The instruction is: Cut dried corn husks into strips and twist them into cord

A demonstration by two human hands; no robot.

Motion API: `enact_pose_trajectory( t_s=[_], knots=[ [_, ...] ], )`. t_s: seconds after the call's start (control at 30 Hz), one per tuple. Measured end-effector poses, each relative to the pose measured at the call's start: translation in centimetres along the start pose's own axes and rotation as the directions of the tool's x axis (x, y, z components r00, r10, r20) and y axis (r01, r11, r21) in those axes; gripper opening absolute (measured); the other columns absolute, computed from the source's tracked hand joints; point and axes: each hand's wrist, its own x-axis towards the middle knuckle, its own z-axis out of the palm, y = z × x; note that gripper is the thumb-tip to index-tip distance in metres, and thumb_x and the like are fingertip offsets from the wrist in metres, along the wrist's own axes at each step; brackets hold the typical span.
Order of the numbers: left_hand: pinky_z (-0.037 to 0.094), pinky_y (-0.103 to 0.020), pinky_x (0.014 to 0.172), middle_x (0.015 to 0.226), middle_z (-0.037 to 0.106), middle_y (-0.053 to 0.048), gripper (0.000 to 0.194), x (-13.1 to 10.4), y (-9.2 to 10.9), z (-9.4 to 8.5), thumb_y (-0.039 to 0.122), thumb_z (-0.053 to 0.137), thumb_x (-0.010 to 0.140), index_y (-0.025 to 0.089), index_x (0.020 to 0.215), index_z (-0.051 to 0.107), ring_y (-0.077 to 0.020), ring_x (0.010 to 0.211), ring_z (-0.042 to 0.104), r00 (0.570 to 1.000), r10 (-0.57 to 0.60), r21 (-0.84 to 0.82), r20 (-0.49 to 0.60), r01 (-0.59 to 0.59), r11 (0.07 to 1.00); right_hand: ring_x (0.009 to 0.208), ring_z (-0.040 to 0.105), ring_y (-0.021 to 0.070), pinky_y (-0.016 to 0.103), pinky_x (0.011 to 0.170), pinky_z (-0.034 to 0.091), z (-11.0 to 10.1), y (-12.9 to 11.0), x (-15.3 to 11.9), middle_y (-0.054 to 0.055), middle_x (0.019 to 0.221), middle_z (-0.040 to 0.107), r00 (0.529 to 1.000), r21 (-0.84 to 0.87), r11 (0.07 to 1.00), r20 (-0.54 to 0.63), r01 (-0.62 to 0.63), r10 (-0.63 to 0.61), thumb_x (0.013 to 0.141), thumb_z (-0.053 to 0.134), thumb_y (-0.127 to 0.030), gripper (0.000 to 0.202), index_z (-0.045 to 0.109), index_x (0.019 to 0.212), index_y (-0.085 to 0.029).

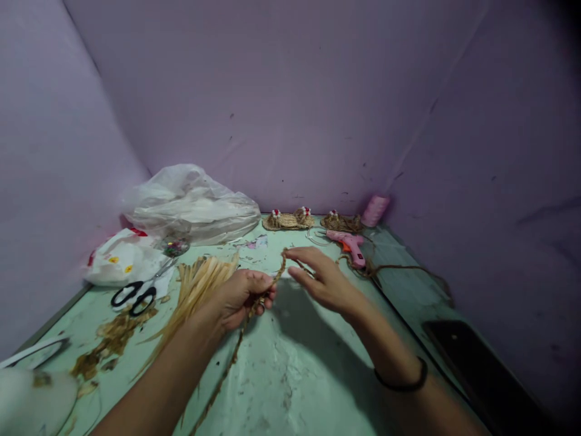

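My left hand (249,293) is closed, thumb and fingers pinching a thin brown braided cord (235,354). Below that hand the cord trails over the table to the bottom edge of the picture; above it, a short length rises and bends at its top. There my right hand (320,280) reaches in from the right, fingers stretched out and thumb apart, the index fingertip at the bend. Whether that finger presses on the cord I cannot tell. Beside my left forearm lies a bundle of pale dry fibre strips (200,284).
Black-handled scissors (143,297), brown scraps (115,336) and a white plastic bag (195,203) are on the left. Along the back are small woven slippers (288,221) and a pink thread spool (376,211). A pink glue gun (347,242) and a dark phone (476,363) lie right.
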Motion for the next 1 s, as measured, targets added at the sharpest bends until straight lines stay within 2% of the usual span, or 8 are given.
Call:
enact_pose_trajectory(
  t_s=[0.1,0.2,0.4,0.5,0.6,0.7,0.83,1.0],
  knots=[
    [0.033,-0.018,0.040,0.054,0.055,-0.003,0.016,0.3,-0.7,0.3,0.021,0.067,0.062,0.009,0.058,0.058,-0.0074,0.043,0.049,0.999,-0.009,-0.072,0.044,0.012,0.997,0.094,0.058,0.0194,0.036,0.087,0.038,0.6,-1.8,0.2,0.008,0.104,0.066,0.992,0.026,0.999,0.127,-0.030,0.027,0.085,0.047,-0.031,0.036,0.055,0.118,-0.019],
    [0.036,-0.018,0.042,0.056,0.056,-0.003,0.013,0.6,-1.1,0.1,0.018,0.066,0.065,0.008,0.061,0.059,-0.0067,0.044,0.049,0.997,-0.015,-0.118,0.074,0.024,0.993,0.072,0.057,0.0161,0.028,0.068,0.040,0.7,-1.7,0.3,0.005,0.081,0.067,0.983,0.035,0.993,0.149,-0.116,0.110,0.084,0.049,-0.033,0.029,0.062,0.104,-0.017],
    [0.036,-0.019,0.039,0.065,0.061,-0.004,0.022,0.6,-1.2,-0.1,0.026,0.064,0.069,0.008,0.082,0.064,-0.0064,0.041,0.049,0.984,-0.095,-0.044,0.150,0.103,0.994,0.055,0.046,0.0119,0.025,0.057,0.036,0.5,-0.3,0.6,-0.001,0.058,0.053,0.945,0.232,0.929,-0.088,-0.289,0.316,0.078,0.052,-0.033,0.020,0.055,0.066,-0.018],
    [0.028,-0.017,0.036,0.052,0.055,0.000,0.025,0.5,-1.2,0.0,0.030,0.066,0.065,0.008,0.078,0.062,-0.0050,0.036,0.043,0.992,-0.104,0.051,0.075,0.101,0.994,0.059,0.051,0.0137,0.028,0.060,0.044,0.2,0.1,1.0,0.000,0.062,0.054,0.834,0.673,0.623,-0.018,-0.398,0.551,0.076,0.053,-0.040,0.023,0.048,0.066,-0.019],
    [0.016,-0.016,0.035,0.045,0.044,0.006,0.031,0.5,-1.2,0.1,0.037,0.066,0.062,0.009,0.073,0.060,-0.0020,0.033,0.032,0.997,-0.058,0.100,0.057,0.052,0.994,0.068,0.057,0.0155,0.033,0.070,0.048,-1.1,0.0,1.4,0.002,0.069,0.057,0.778,0.920,0.221,0.124,-0.322,0.616,0.079,0.048,-0.042,0.027,0.042,0.065,-0.021],
    [0.009,-0.018,0.036,0.044,0.037,0.008,0.037,0.3,-1.2,0.6,0.048,0.062,0.063,0.012,0.071,0.057,-0.0011,0.034,0.022,0.996,-0.050,0.152,0.078,0.037,0.988,0.054,0.051,0.0115,0.029,0.065,0.049,-3.3,-0.3,1.5,-0.002,0.059,0.049,0.754,0.987,0.066,0.066,-0.144,0.653,0.083,0.044,-0.039,0.025,0.044,0.065,-0.021],
    [0.004,-0.020,0.038,0.039,0.028,0.010,0.036,-0.4,-1.3,1.8,0.051,0.058,0.064,0.015,0.062,0.051,-0.0024,0.036,0.012,0.987,-0.104,0.286,0.126,0.064,0.956,0.039,0.034,0.0077,0.019,0.043,0.040,-6.4,-0.7,1.0,-0.005,0.048,0.033,0.705,0.998,0.047,-0.066,0.047,0.706,0.088,0.034,-0.031,0.030,0.045,0.062,-0.020],
    [0.007,-0.021,0.036,0.036,0.027,0.010,0.038,-1.9,-1.3,3.4,0.054,0.056,0.062,0.018,0.054,0.046,-0.0034,0.033,0.014,0.953,-0.147,0.349,0.264,0.048,0.936,0.033,0.009,0.0075,0.020,0.028,0.016,-9.5,0.2,-0.7,-0.007,0.039,0.013,0.746,0.966,0.251,-0.212,0.062,0.631,0.079,0.041,-0.022,0.037,0.024,0.046,-0.021]
  ],
)
